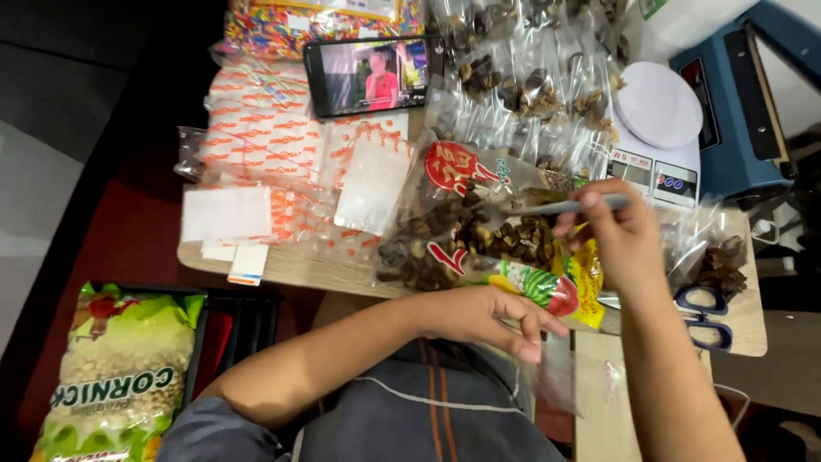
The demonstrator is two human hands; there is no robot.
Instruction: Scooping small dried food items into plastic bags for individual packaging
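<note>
My right hand [620,235] grips the handle of a metal scoop [547,205] whose bowl dips into a large open bag of dark dried pieces [453,235]. My left hand [487,315] pinches the mouth of a small clear plastic bag [552,376] that hangs down over my lap, just below the table edge. The big bag lies on the wooden table [299,267] and has a red printed mark and a colourful label.
Several filled small clear bags [530,77] lie at the back. A white digital scale [657,128], a blue heat sealer [744,103], a phone showing video [368,75], blue-handled scissors [705,312], flat printed empty bags [265,137] and a sack of corn snack [115,376] surround the work area.
</note>
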